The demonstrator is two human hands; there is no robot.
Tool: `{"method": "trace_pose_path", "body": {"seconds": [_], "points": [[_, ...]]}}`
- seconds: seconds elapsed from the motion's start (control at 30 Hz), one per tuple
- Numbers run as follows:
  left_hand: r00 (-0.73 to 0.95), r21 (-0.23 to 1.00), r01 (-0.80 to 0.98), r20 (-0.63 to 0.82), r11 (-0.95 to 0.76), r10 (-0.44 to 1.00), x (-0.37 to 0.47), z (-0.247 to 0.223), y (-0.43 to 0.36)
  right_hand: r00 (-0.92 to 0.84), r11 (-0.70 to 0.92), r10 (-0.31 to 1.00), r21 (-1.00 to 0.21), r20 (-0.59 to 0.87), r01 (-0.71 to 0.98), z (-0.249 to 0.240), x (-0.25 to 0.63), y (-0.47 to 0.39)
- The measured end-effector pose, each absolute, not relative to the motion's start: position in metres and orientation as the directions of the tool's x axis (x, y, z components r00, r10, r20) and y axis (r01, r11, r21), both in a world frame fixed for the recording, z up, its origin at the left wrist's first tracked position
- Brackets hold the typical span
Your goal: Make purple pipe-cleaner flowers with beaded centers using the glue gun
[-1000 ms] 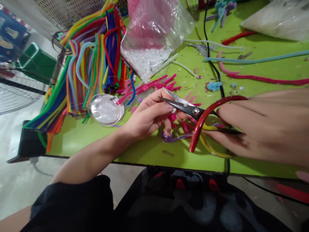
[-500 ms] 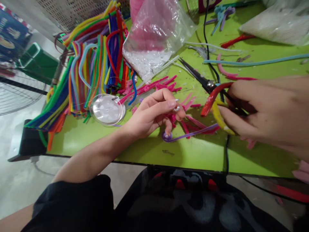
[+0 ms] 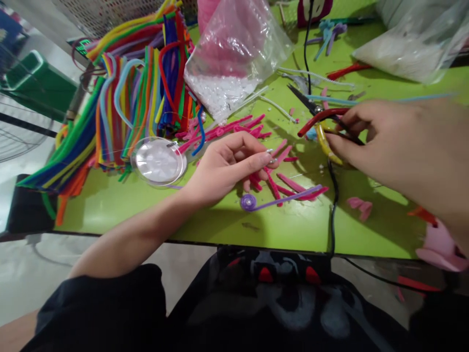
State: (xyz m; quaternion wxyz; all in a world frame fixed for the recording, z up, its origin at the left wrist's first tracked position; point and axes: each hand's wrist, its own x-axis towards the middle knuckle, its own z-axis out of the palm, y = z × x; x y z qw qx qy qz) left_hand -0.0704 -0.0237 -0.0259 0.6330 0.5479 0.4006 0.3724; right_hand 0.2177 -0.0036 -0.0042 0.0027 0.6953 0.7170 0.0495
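Red-and-yellow-handled scissors point(image 3: 324, 116) are gripped by our right hand point(image 3: 388, 142) over the green table point(image 3: 205, 225), while our left hand point(image 3: 234, 166) pinches what look like pearly beads point(image 3: 271, 156). If our thumb slackens, these could drop and get lost among the pink stems point(image 3: 291, 183) nearby.

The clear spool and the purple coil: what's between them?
In the head view, the left hand lies across that stretch between the clear spool and the purple coil, over the green table.
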Motion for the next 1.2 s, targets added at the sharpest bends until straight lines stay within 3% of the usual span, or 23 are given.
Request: {"method": "trace_pose_path", "body": {"seconds": [0.07, 0.13, 0.2, 0.27, 0.33, 0.57, 0.7, 0.9, 1.1, 1.2], "points": [[0.388, 0.993, -0.016, -0.102, 0.118, 0.916, -0.070, -0.024, -0.024, 0.022, -0.024, 0.999, 0.049, 0.035, 0.999, 0.001, 0.222, -0.003], [0.363, 0.993, -0.008, -0.110, 0.121, 0.925, -0.069, -0.021, -0.024, -0.064, 0.063, 0.992, 0.019, 0.107, 0.998, 0.008, 0.224, -0.006], [0.341, 0.992, 0.002, -0.120, 0.127, 0.932, -0.068, -0.018, -0.025, -0.255, 0.278, 0.937, -0.067, 0.238, 0.958, 0.014, 0.220, -0.013], [0.338, 0.994, -0.010, -0.099, 0.109, 0.936, -0.065, -0.017, -0.027, -0.445, 0.535, 0.821, -0.207, 0.358, 0.819, 0.019, 0.207, -0.022], [0.343, 0.997, -0.035, -0.053, 0.069, 0.938, -0.063, -0.015, -0.030, -0.542, 0.672, 0.734, -0.322, 0.409, 0.667, 0.021, 0.192, -0.031], [0.307, 0.997, -0.058, 0.071, -0.055, 0.949, -0.058, -0.009, -0.040, -0.423, 0.563, 0.825, -0.618, 0.376, 0.549, 0.019, 0.167, -0.040], [0.276, 0.993, -0.065, 0.111, -0.096, 0.955, -0.057, -0.009, -0.042, -0.383, 0.507, 0.858, -0.686, 0.343, 0.522, 0.018, 0.167, -0.042], [0.278, 0.980, -0.073, 0.198, -0.185, 0.940, -0.058, -0.009, -0.042, -0.396, 0.539, 0.839, -0.674, 0.374, 0.505, 0.015, 0.163, -0.043], [0.250, 0.978, -0.041, 0.209, -0.205, 0.945, -0.058, -0.007, -0.043, -0.507, 0.740, 0.658, -0.353, 0.557, 0.573, 0.015, 0.163, -0.046], [0.220, 0.950, 0.025, 0.298, -0.310, 0.929, -0.059, -0.008, -0.045, -0.536, 0.763, 0.620, -0.279, 0.573, 0.583, 0.014, 0.163, -0.048]]}}
